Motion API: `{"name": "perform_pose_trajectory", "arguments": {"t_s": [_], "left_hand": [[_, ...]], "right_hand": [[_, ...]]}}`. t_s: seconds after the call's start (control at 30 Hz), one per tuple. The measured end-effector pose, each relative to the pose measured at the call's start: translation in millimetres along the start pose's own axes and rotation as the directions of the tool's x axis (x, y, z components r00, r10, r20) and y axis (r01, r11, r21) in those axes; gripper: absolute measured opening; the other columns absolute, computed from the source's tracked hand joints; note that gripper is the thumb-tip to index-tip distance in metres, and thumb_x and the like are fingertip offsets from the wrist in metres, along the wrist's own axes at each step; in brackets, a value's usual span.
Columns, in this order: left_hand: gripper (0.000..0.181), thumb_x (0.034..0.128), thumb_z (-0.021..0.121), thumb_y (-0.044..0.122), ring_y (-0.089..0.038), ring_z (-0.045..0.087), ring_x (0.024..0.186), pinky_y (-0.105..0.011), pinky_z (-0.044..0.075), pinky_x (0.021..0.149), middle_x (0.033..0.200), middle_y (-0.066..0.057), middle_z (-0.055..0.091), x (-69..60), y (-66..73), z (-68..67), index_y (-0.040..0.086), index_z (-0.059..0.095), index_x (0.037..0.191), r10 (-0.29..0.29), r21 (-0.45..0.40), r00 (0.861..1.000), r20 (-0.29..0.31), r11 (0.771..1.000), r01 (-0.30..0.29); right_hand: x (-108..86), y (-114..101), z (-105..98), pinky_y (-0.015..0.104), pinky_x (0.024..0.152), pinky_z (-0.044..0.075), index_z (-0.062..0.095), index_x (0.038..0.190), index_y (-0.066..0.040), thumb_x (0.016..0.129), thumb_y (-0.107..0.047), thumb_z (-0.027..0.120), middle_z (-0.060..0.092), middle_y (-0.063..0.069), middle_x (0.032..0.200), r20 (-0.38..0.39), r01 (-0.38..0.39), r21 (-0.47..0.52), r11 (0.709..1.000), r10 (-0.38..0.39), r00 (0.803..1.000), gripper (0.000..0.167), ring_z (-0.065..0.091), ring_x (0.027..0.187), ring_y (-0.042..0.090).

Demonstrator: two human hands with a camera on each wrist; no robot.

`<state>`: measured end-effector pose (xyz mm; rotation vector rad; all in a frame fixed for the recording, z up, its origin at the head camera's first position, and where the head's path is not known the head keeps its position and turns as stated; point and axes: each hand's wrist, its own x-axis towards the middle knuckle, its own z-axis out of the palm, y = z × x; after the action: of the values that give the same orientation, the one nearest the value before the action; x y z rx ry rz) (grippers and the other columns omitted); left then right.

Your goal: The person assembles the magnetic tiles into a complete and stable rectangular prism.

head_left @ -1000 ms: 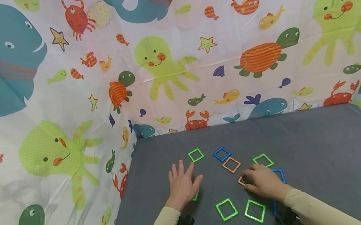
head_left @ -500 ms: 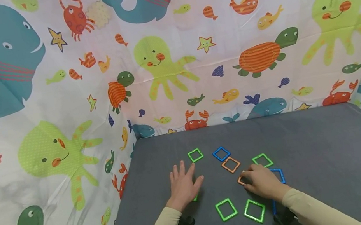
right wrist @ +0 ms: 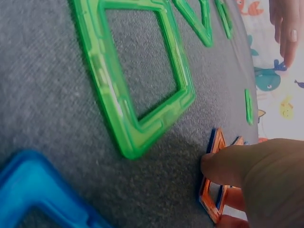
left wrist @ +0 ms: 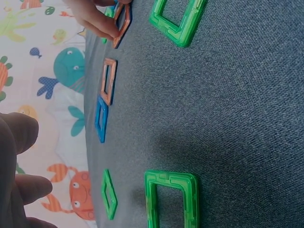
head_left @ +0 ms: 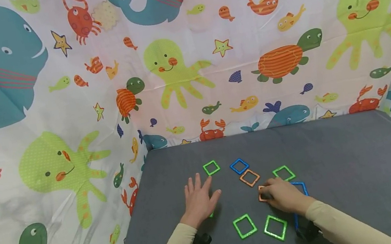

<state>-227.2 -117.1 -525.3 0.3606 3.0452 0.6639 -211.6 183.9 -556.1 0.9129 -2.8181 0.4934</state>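
Observation:
My right hand pinches an orange square magnetic tile frame at the middle of the grey table; the thumb lies across the tile in the right wrist view, and a dark blue edge shows along its side. My left hand has its fingers spread and holds nothing. Partly hidden below it is a green square tile. Ahead of the right hand lie another orange tile and a blue tile, corners close together. Close by the right hand are a green tile and a blue tile.
Two green square tiles, one left and one right, lie nearer me between the forearms. A far green tile lies beyond the left fingertips. Under the right wrist, another blue piece shows partly. A sea-animal printed curtain borders the table.
The orange tile under my right fingers has turned slightly, so its left edge now stands more upright in the head view. My left hand stays nearly still.

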Motion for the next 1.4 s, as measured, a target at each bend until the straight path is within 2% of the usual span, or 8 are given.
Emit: {"name": "perform_pose_trajectory", "arguments": {"t_s": [0.17, 0.37, 0.5, 0.63, 0.77, 1.07, 1.3, 1.4], "left_hand": [[0.062, 0.1001, 0.055, 0.049, -0.053, 0.02, 0.153, -0.069, 0.02, 0.121, 0.165, -0.025, 0.029, 0.6, 1.7, 0.1, 0.017, 0.049, 0.153, 0.006, -0.004, 1.0, 0.003, 1.0, -0.006], [0.062, 0.1002, 0.055, 0.049, -0.053, 0.02, 0.153, -0.069, 0.019, 0.121, 0.165, -0.025, 0.029, 1.7, 3.8, 0.3, 0.018, 0.049, 0.153, 0.007, -0.004, 1.0, 0.004, 1.0, -0.007], [0.061, 0.0998, 0.056, 0.047, -0.054, 0.021, 0.153, -0.069, 0.019, 0.121, 0.165, -0.025, 0.03, 2.7, 6.0, 0.6, 0.017, 0.05, 0.153, 0.013, -0.011, 1.0, 0.006, 1.0, -0.013], [0.061, 0.0989, 0.059, 0.045, -0.055, 0.027, 0.15, -0.07, 0.024, 0.119, 0.162, -0.027, 0.033, 4.7, 8.4, 3.8, 0.015, 0.051, 0.151, 0.038, 0.006, 0.999, 0.005, 0.999, -0.038], [0.061, 0.0972, 0.063, 0.043, -0.054, 0.034, 0.146, -0.069, 0.03, 0.116, 0.161, -0.028, 0.035, 6.5, 12.7, 10.2, 0.014, 0.053, 0.15, 0.059, 0.02, 0.998, 0.011, 0.998, -0.059], [0.06, 0.0963, 0.066, 0.037, -0.05, 0.04, 0.145, -0.064, 0.037, 0.114, 0.161, -0.025, 0.036, 12.7, 34.4, 29.0, 0.014, 0.052, 0.15, 0.107, 0.013, 0.992, 0.073, 0.994, -0.108], [0.056, 0.098, 0.065, 0.034, -0.041, 0.045, 0.144, -0.057, 0.041, 0.114, 0.158, -0.02, 0.044, 25.4, 53.1, 44.3, 0.017, 0.052, 0.15, 0.156, 0.045, 0.98, 0.122, 0.986, -0.162], [0.056, 0.0986, 0.064, 0.034, -0.038, 0.049, 0.141, -0.056, 0.044, 0.111, 0.154, -0.017, 0.048, 32.8, 60.8, 49.1, 0.018, 0.051, 0.151, 0.181, 0.058, 0.973, 0.142, 0.98, -0.191]], "right_hand": [[-1.1, 4, 0, 0.046, 0.078, 0.056, 0.08, 0.108, -0.015, 0.082, -0.013, 0.083, 0.072, 0.009, 0.107, 0.013, 0.027, 0.007, 1.0, -0.027, 1.0, 0.026, 0.066, 0.092, 0.028], [-2.7, 7, 2, 0.045, 0.077, 0.056, 0.08, 0.109, -0.014, 0.083, -0.012, 0.083, 0.072, 0.011, 0.109, -0.015, 0.061, 0.004, 0.998, -0.061, 0.998, 0.027, 0.066, 0.093, 0.029], [-2.9, 6, 0, 0.044, 0.076, 0.056, 0.08, 0.11, -0.014, 0.083, -0.013, 0.082, 0.072, 0.012, 0.109, -0.011, 0.055, 0.006, 0.998, -0.055, 0.998, 0.027, 0.065, 0.092, 0.029], [-2.9, 5, -2, 0.043, 0.076, 0.056, 0.08, 0.111, -0.013, 0.084, -0.012, 0.082, 0.072, 0.012, 0.11, 0.006, 0.043, 0.017, 0.999, -0.043, 0.999, 0.027, 0.064, 0.092, 0.028], [-4.0, 5, -2, 0.044, 0.077, 0.056, 0.08, 0.11, -0.013, 0.084, -0.012, 0.082, 0.072, 0.012, 0.11, -0.01, 0.051, 0.017, 0.999, -0.05, 0.999, 0.027, 0.064, 0.093, 0.028], [-5.9, 6, 2, 0.064, 0.096, 0.051, 0.079, 0.111, -0.011, 0.083, -0.01, 0.082, 0.072, 0.014, 0.111, -0.024, 0.029, 0.025, 0.999, -0.028, 0.999, 0.028, 0.066, 0.097, 0.033], [-7.0, 7, 5, 0.065, 0.097, 0.05, 0.079, 0.112, -0.011, 0.084, -0.009, 0.081, 0.072, 0.015, 0.111, -0.045, 0.033, 0.029, 0.999, -0.031, 0.998, 0.028, 0.067, 0.099, 0.035], [-7.0, 7, 4, 0.059, 0.092, 0.053, 0.079, 0.111, -0.011, 0.084, -0.009, 0.081, 0.072, 0.014, 0.111, -0.053, 0.039, 0.021, 0.999, -0.037, 0.998, 0.028, 0.067, 0.098, 0.033]]}}
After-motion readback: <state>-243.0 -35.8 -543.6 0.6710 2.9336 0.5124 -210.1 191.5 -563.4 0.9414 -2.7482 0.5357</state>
